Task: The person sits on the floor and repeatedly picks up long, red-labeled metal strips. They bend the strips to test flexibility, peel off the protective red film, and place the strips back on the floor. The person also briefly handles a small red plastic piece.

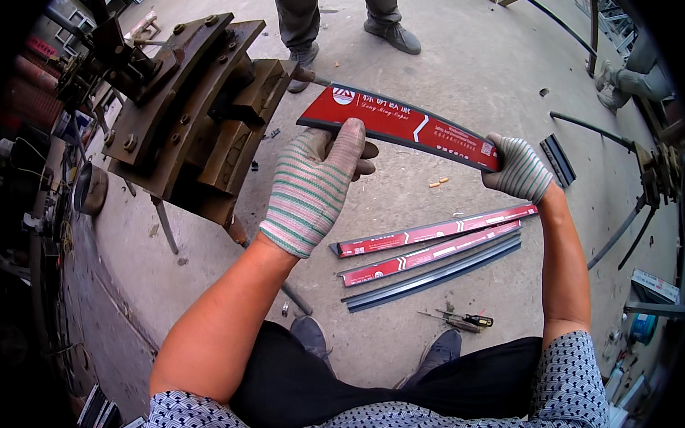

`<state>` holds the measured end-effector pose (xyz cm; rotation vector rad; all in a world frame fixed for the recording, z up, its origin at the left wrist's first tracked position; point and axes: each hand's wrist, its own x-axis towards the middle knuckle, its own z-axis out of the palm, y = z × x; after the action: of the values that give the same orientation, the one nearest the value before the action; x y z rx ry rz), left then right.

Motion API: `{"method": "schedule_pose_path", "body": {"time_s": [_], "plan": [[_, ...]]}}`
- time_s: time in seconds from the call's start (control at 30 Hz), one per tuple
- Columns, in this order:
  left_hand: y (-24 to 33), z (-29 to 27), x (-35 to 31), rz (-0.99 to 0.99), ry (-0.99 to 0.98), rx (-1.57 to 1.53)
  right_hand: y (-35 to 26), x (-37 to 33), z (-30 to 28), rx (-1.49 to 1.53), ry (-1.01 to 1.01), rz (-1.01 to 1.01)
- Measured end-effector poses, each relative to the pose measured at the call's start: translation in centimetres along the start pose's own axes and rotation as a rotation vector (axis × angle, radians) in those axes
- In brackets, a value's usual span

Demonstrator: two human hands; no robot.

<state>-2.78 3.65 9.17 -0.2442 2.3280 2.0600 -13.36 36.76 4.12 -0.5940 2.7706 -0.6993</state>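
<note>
Above the floor I hold a dark metal strip (pixel 408 129) with a red printed film on its face, tilted down to the right. My left hand (pixel 310 185), in a white glove with green and pink stripes, is closed at its left part. The thumb lies over the strip's lower edge, and grey fingertips show curled below. At the right end my right hand (pixel 520 167), in a similar striped glove, is wrapped round the strip; some of its fingers are hidden. A heavy brown steel machine (pixel 198 121) with bolted curved plates stands beside the strip's left end.
Two red-filmed strips (pixel 436 231) and a bare grey strip (pixel 435 275) lie on the concrete below my hands. Screwdrivers (pixel 464 318) lie near my shoes. A person (pixel 382 14) stands ahead, another (pixel 633 75) at right. A metal stand (pixel 650 174) is on the right.
</note>
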Motion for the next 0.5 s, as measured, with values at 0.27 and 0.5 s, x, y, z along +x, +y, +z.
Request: {"method": "schedule_pose_path", "body": {"time_s": [0.27,0.5], "plan": [[0.4,0.1,-0.9,0.011,0.002,-0.077,1.3,1.2,1.8,0.02,-0.066,0.009],[0.0,0.3,-1.1,0.008,-0.034,-0.084,1.5,1.4,2.3,0.008,-0.079,-0.009]]}}
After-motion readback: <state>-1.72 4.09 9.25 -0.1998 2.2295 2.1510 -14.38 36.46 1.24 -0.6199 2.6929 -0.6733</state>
